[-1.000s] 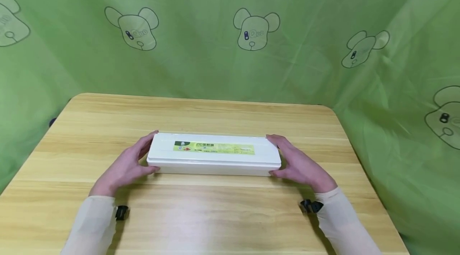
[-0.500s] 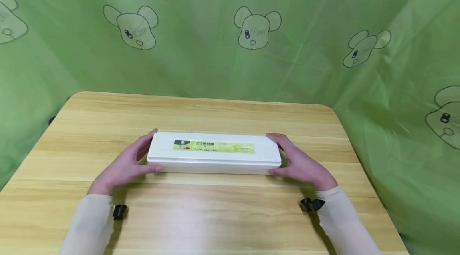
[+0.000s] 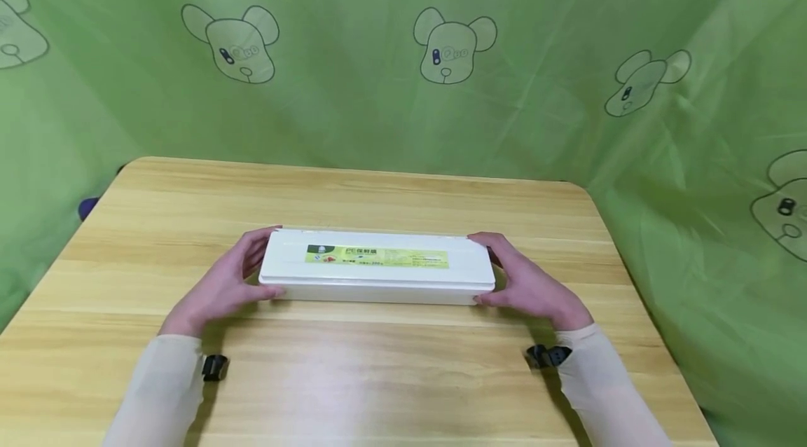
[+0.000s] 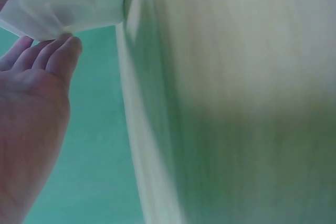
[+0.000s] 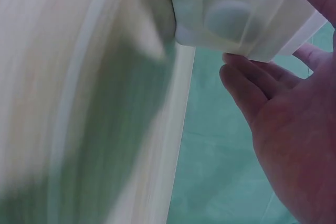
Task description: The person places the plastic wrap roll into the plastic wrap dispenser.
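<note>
A long white cling film box point(image 3: 378, 286) with a green and yellow label point(image 3: 378, 257) on its lid lies across the middle of the wooden table. My left hand point(image 3: 221, 286) grips its left end, thumb on the near side and fingers round the far corner. At the opposite end my right hand point(image 3: 529, 286) holds it the same way. In the left wrist view the box's translucent end point(image 4: 79, 9) rests against the fingertips. Through the other end point(image 5: 226, 19), in the right wrist view, a round shape shows dimly inside.
The wooden table point(image 3: 353, 377) has rounded far corners. A green curtain point(image 3: 353, 118) printed with bear heads hangs behind it and along both sides. Small black devices point(image 3: 214, 367) sit at both wrists.
Both hands keep their hold on the ends of the box. The whole scene shifts only slightly in the head view; the box stays in the same place on the table.
</note>
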Action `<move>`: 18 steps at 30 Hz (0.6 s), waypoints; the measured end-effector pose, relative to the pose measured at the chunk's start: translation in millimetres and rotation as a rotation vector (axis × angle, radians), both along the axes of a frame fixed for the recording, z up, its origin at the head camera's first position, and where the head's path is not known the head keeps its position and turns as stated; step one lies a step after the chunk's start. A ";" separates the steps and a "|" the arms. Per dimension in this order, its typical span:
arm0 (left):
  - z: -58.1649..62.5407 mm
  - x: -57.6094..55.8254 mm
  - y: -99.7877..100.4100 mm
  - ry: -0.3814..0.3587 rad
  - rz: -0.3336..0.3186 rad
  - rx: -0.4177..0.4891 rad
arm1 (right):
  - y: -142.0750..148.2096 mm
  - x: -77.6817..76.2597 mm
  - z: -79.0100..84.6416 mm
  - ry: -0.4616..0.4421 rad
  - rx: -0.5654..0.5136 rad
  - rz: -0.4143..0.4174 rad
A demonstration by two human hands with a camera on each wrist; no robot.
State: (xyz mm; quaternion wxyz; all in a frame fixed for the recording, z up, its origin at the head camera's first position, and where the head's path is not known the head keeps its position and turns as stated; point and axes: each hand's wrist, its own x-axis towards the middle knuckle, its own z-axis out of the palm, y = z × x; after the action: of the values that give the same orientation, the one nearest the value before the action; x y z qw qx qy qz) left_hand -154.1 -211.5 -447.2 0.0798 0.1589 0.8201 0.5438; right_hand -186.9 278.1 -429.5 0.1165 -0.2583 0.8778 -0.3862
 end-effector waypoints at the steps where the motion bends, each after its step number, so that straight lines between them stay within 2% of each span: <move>1: 0.3 -0.2 0.4 -0.006 0.002 0.000 | 0.7 -0.1 0.2 -0.004 0.002 -0.003; 11: 2.1 -1.7 2.4 -0.056 0.003 0.021 | 5.9 2.0 0.9 -0.064 -0.010 -0.037; 18: 5.0 -1.2 3.2 -0.074 0.010 0.005 | 3.1 -0.1 0.9 -0.023 -0.030 -0.020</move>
State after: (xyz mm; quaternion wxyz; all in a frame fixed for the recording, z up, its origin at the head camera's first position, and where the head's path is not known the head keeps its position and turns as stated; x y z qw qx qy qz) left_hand -155.3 -208.2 -442.2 0.1071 0.1349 0.8160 0.5518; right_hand -186.9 281.2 -428.6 0.1187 -0.2468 0.8731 -0.4035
